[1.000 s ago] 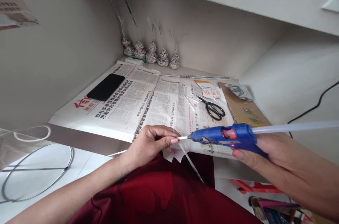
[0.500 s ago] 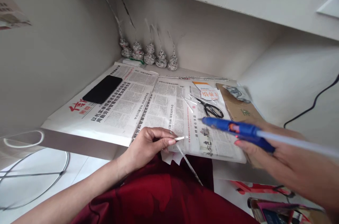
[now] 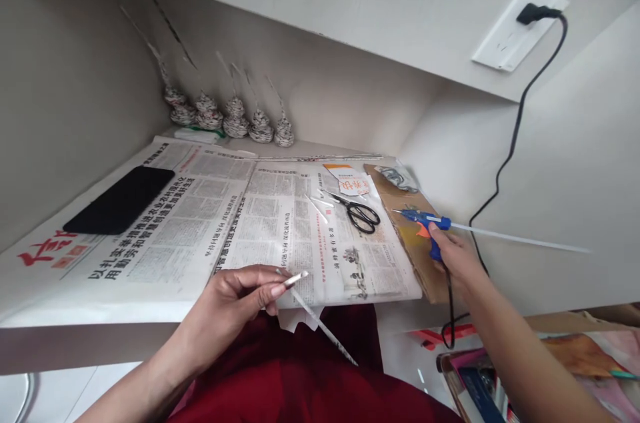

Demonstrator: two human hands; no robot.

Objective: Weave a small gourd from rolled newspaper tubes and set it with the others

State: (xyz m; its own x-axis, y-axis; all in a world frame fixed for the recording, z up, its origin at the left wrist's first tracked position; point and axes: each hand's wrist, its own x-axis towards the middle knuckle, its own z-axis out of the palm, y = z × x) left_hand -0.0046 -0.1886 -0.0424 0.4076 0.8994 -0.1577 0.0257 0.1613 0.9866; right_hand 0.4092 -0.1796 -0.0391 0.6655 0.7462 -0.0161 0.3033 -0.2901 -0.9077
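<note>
My left hand [image 3: 245, 296] is closed in a pinch near the front edge of the newspaper. Between thumb and finger it holds a rolled paper strip [image 3: 324, 328], whose short white end points right while a long part slants down over the red cloth. My right hand [image 3: 453, 253] is wrapped round the handle of a blue hot glue gun [image 3: 419, 216] with an orange trigger. A long white glue stick [image 3: 525, 240] sticks out of its back. The gun's nozzle points left above the brown cardboard [image 3: 400, 240]. Black scissors [image 3: 361, 215] lie on the newspaper [image 3: 275, 210], left of the gun.
Several coiled paper gourd shapes [image 3: 236, 120] stand along the back wall. A black phone [image 3: 120, 200] lies at left. Long paper rolls [image 3: 320, 158] lie behind the newspaper. The gun's black cord [image 3: 510, 150] runs up to a wall socket [image 3: 520, 26]. A box of items [image 3: 475, 376] stands below right.
My right hand has carried the glue gun away from the paper strip, rightward over the cardboard. The left hand still pinches the strip. The view has turned right, bringing the socket into sight.
</note>
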